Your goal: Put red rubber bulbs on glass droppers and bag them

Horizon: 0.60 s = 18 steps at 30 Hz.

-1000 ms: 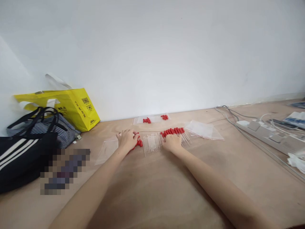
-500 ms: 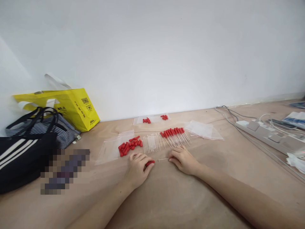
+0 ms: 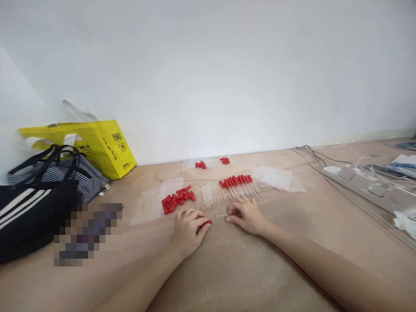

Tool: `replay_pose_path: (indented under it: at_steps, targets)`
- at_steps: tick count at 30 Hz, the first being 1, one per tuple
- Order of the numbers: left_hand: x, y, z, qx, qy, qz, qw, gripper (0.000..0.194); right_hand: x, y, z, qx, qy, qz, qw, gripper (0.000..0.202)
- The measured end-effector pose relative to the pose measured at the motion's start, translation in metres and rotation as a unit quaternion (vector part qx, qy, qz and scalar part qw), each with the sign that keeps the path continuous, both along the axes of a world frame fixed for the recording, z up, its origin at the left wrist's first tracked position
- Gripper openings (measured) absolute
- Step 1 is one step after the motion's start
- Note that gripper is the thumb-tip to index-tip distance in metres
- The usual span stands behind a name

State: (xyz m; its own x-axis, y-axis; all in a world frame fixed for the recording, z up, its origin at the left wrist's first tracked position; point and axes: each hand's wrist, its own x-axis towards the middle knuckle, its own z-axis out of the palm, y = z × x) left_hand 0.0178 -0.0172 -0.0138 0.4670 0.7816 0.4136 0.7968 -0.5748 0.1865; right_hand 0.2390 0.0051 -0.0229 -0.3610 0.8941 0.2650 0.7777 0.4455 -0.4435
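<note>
On the wooden surface (image 3: 227, 268), we see a yellow bag (image 3: 97, 145) at 10 o'clock; the left hand (image 3: 188, 229) pinches a red cap (image 3: 206, 223), and at 3 o'clock the right hand (image 3: 247, 215) grips a clear tube (image 3: 221, 216).

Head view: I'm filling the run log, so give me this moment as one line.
left hand: pinches red cap | right hand: holds clear tube | cap, tube: apart
</note>
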Motion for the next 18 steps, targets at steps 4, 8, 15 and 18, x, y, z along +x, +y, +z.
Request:
replay_pose_path:
  at_steps: [4,8,15,18]
  targets:
    - [0.003,-0.001,0.002,0.010,-0.013,-0.006,1.000,0.014,-0.006,-0.002,-0.002,0.028,-0.013,-0.015,0.999,0.012]
    - [0.005,-0.002,0.004,0.016,-0.031,0.000,0.999,0.013,-0.008,-0.004,-0.005,0.070,-0.004,-0.019,0.997,0.010]
    - [0.003,0.002,0.000,-0.004,-0.042,0.003,0.999,0.012,-0.008,-0.009,-0.006,0.082,0.068,0.065,0.992,0.012]
    - [0.001,0.004,-0.002,-0.009,-0.043,-0.002,0.999,0.015,-0.009,-0.011,-0.005,0.087,0.075,0.083,0.990,0.018]
